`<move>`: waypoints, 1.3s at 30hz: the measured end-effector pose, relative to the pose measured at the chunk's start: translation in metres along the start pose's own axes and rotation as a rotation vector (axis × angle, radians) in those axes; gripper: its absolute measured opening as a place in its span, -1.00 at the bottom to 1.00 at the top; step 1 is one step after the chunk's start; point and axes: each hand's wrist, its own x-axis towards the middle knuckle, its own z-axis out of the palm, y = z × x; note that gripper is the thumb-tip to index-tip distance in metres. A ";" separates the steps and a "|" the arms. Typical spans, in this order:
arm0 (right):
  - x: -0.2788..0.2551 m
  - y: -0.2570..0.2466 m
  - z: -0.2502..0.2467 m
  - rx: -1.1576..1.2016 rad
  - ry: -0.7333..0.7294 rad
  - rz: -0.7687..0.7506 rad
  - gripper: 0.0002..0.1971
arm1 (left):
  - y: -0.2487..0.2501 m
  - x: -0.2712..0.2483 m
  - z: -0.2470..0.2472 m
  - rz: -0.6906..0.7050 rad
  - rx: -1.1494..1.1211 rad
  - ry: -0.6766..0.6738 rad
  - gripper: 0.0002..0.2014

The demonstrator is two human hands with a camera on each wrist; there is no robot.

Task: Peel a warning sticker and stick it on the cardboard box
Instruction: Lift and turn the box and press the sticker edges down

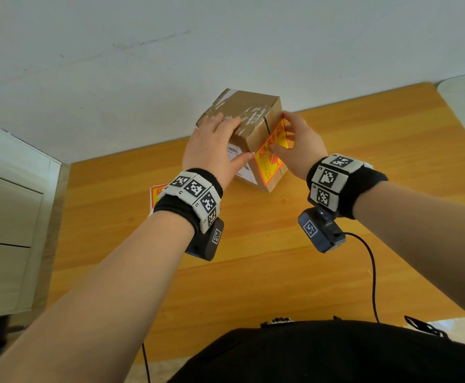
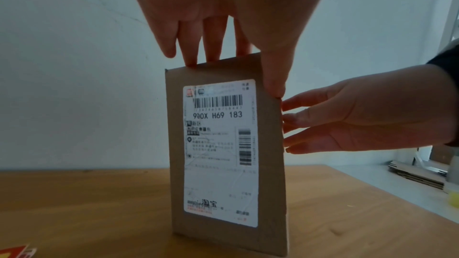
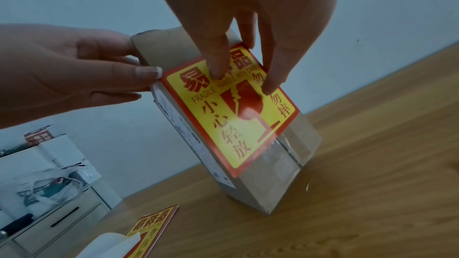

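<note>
- Right hand (image 3: 248, 32): fingers extended and spread, fingertips (image 3: 218, 72) pressing flat on the upper part of the fragile warning sticker (image 3: 233, 109); nothing pinched; thumb appears to rest lower on the sticker in the head view.
- Left hand (image 1: 212, 145): fingers straight, laid over the top of the cardboard box (image 1: 249, 139), thumb against the near face beside the shipping label (image 2: 221, 152); judged to be steadying the box against the push.
- Fragile warning sticker: yellow with red border, lying on the side face of the box, reaching from near the top edge to well down the face; lower part looks flat and adhered; upper corner cannot be confirmed as seated.
- Handling, judged: sticker is thin, limp film, prone to creases and trapped air; best worked by flat fingertip strokes from the middle outward, not by its edges.
- Cardboard box: standing on end on the wooden table (image 1: 281, 272); narrow footprint, probably light and easily tipped; hold at the top and opposite face while pressing; old glossy tape under the sticker may weaken adhesion.
- Sticker sheets (image 3: 151, 229): stacked on the table near the left wrist, well apart from the box.
</note>
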 end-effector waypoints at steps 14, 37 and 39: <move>0.041 -0.009 -0.004 -0.027 -0.058 0.037 -0.45 | -0.004 0.033 0.003 -0.008 0.071 -0.030 -0.31; 0.070 -0.006 0.002 0.055 -0.075 0.042 -0.51 | -0.015 0.049 0.011 0.009 0.094 0.024 -0.32; 0.068 -0.007 0.001 0.051 -0.077 0.038 -0.53 | -0.018 0.048 0.010 0.014 0.086 0.012 -0.31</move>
